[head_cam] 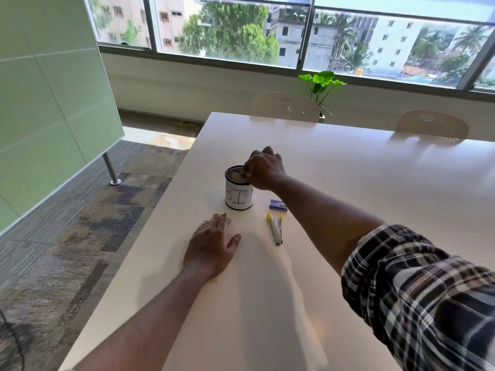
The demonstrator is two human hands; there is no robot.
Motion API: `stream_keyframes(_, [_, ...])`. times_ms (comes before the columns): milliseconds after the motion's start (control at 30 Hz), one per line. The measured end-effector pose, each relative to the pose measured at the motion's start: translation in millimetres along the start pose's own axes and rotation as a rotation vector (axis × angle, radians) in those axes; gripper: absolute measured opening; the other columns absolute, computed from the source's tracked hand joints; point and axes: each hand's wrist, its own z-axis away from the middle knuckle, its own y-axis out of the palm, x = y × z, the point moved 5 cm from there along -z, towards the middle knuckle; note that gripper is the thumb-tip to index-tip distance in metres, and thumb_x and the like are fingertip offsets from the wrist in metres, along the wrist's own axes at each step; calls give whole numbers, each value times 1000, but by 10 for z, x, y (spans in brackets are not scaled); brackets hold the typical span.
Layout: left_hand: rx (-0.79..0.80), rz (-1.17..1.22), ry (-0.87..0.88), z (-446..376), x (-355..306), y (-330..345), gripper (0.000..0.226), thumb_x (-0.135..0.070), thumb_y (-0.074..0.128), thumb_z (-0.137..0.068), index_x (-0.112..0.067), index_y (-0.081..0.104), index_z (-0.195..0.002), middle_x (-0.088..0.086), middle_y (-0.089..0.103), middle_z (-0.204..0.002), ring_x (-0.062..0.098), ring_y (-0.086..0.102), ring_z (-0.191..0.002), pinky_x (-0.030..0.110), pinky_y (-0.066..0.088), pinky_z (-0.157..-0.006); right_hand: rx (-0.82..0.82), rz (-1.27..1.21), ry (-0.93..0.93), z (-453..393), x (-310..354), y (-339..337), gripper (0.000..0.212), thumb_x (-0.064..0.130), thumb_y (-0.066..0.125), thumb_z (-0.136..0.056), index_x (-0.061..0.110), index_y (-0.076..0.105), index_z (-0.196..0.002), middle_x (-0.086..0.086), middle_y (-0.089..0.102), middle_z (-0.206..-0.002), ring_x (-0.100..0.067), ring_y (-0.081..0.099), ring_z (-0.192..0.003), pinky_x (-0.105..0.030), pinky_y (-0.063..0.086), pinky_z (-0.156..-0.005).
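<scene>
- The mesh cup (239,199) marked "BIN" stands on the bench (348,210), with a tan scrap (237,178) in its mouth.
- My right hand (263,170) pinches that scrap at the rim.
- My left hand (211,245) lies flat, fingers straight, just short of the cup.

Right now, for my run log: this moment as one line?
right hand: pinches tan scrap at bin mouth | left hand: flat on table | stapler, staple box: untouched
</scene>
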Motion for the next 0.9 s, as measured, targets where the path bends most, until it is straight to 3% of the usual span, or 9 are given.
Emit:
stream_keyframes(200, [-5,11,-1,0,-4,-18,57,-52,52,-99,-24,47,-149,-2,42,-163,15,35,-151,31,19,-127,91,85,-15,-36,-11,65,35,54,60,-97,29,78,-114,-2,52,-131,-29,36,-127,-43,35,-100])
stream_keyframes(500, [-2,14,-8,7,-11,-36,58,-53,52,-99,-24,47,-149,-2,41,-163,14,34,-152,32,20,-127,-177,-289,93,168,-207,-72,19,35,68,-96,23,81,-103,-3,66,-120,-30,47,-123,-40,44,-97])
stream_keyframes(667, [8,-14,-1,2,-37,-56,58,-53,51,-100,-22,48,-149,-1,42,-163,16,36,-151,33,22,-126,-279,-390,150,587,-434,-54,16,35,70,-95,24,81,-99,1,70,-109,-22,54,-108,-29,34,-83])
stream_keyframes(800, [13,-18,-11,14,-36,-64,57,-52,51,-100,-22,48,-149,0,42,-163,17,36,-151,34,22,-126,-272,-470,240,1079,-599,28,16,35,72,-94,22,81,-93,6,69,-96,-13,62,-82,-29,44,-74])
stream_keyframes(900, [30,-17,-9,16,-38,-56,55,-50,53,-100,-20,50,-147,3,43,-162,20,38,-150,36,25,-125,-267,-461,317,1520,-664,154,14,36,71,-93,26,80,-93,13,64,-91,-7,63,-75,-22,41,-65])
